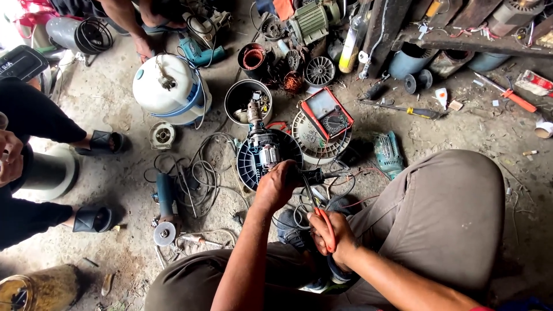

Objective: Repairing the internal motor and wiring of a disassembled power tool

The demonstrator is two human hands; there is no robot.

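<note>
Left hand (pixel 276 183) clenched around a small dark part at the rim of the black round ribbed plastic motor housing (pixel 266 155), apparently steadying it. Right hand (pixel 333 235) grips the red-handled pliers (pixel 320 216), jaws pointed up toward that part, so one hand holds while the other works the tool. Housing sits on the concrete floor (pixel 115 103) just ahead of the person's knees, metal motor core showing in its middle, grey and black cables (pixel 201 173) tangled beside it and under the hands.

Just right of the housing: red-framed multimeter (pixel 326 114) resting on a white round fan grille (pixel 314 144), within easy reach. Behind it, a black bucket (pixel 242 101) with loose metal parts. Further left, white dome-shaped tank (pixel 170 86). Blue angle grinder (pixel 165 201) lies left of the cables, disc end toward the camera. Yellow-handled screwdriver (pixel 412 110) well off to the right. Another person's sandalled feet (pixel 103 141) at left edge; not involved.
</note>
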